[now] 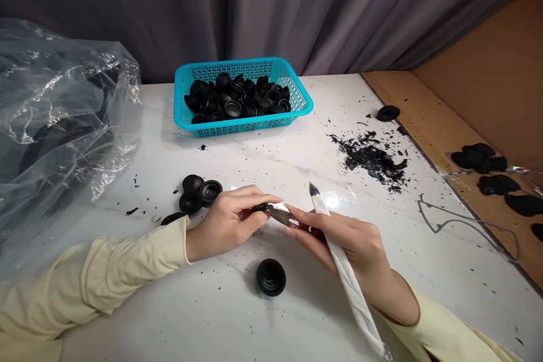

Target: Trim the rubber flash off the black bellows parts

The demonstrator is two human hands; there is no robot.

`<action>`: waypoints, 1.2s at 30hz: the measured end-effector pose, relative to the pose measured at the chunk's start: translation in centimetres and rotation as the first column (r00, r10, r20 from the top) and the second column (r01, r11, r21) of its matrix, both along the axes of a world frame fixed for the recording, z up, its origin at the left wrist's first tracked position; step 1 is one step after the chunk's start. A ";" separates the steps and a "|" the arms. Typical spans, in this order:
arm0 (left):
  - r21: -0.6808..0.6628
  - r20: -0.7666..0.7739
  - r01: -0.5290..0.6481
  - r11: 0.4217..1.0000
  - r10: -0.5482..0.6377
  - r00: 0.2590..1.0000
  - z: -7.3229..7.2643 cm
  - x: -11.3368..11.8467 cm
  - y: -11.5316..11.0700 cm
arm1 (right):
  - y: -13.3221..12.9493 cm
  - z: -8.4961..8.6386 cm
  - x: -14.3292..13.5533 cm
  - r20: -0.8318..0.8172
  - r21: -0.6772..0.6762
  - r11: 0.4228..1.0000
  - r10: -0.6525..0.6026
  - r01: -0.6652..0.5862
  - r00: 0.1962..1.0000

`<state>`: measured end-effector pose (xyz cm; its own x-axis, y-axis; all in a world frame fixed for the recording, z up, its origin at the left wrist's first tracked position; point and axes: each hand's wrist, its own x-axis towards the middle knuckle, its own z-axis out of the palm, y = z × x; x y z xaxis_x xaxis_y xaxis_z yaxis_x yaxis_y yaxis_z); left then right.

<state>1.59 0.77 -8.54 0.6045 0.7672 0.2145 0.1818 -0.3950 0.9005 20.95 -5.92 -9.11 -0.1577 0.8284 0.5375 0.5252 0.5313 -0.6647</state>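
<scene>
On the near side of the basket, the left hand pinches a cap; the right hand is curled around a blade. Short, light strokes, angled off the fingertips, seem safest.

A dark grey curtain hangs in loose folds behind the white table. At right a plain brown panel rises, and a thin frame, seemingly eyeglasses, lies by a brown strip.
</scene>
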 end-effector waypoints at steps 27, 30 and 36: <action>0.004 -0.011 -0.023 1.000 0.023 1.000 -0.2 0.0 0.0 | -0.2 0.8 -0.1 0.104 -0.027 1.000 -0.006 0.009 0.995; 0.002 -0.006 -0.016 1.000 0.016 1.000 -0.3 0.0 0.0 | -0.2 0.7 -0.2 0.103 -0.011 1.000 -0.013 0.015 0.995; 0.000 0.013 -0.015 1.000 0.015 1.000 -0.1 0.1 -0.1 | -0.1 0.2 -0.1 0.029 0.016 0.999 -0.050 0.050 0.998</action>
